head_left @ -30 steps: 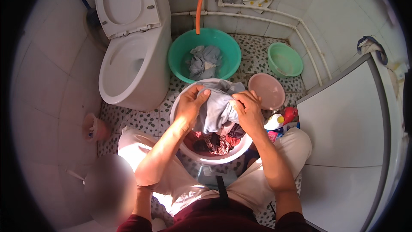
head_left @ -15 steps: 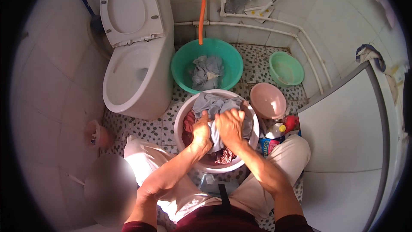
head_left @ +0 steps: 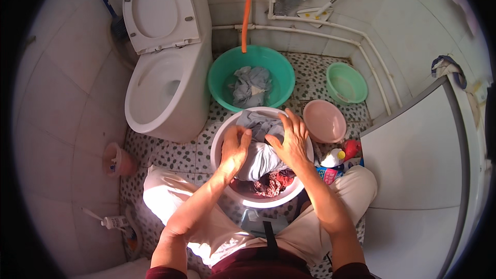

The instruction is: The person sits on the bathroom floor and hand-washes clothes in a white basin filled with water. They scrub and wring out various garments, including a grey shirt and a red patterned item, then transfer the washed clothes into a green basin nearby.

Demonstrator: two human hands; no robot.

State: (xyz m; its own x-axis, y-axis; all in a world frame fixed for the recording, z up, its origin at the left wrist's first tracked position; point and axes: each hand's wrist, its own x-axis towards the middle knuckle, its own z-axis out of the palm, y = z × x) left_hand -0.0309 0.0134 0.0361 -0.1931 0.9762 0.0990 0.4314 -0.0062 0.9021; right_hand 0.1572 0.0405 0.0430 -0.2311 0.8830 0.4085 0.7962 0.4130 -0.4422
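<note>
Wet laundry fills a pale pink basin (head_left: pixel 222 120) between my knees. On top lies a light grey garment (head_left: pixel 261 163), with a darker grey part toward the far side and red patterned cloth (head_left: pixel 271 183) near the front. My left hand (head_left: pixel 236 147) is over the basin's left side, its thumb apart from the fingers and nothing gripped. My right hand (head_left: pixel 293 139) hovers at the right side, fingers spread, beside the grey cloth. Behind stands a large green tub (head_left: pixel 217 90) with water and another grey garment (head_left: pixel 251 85).
A toilet (head_left: pixel 168 88) with raised lid stands at the left. An orange hose (head_left: pixel 246 26) hangs over the green tub. To the right are a pink bowl (head_left: pixel 324 121), a light green bowl (head_left: pixel 346 83), a yellow-capped bottle (head_left: pixel 335 157) and a white panel (head_left: pixel 413 165).
My hands were pressed close together on the bunched grey cloth. They have let go and moved apart to the basin's sides, and the garment lies more spread out.
</note>
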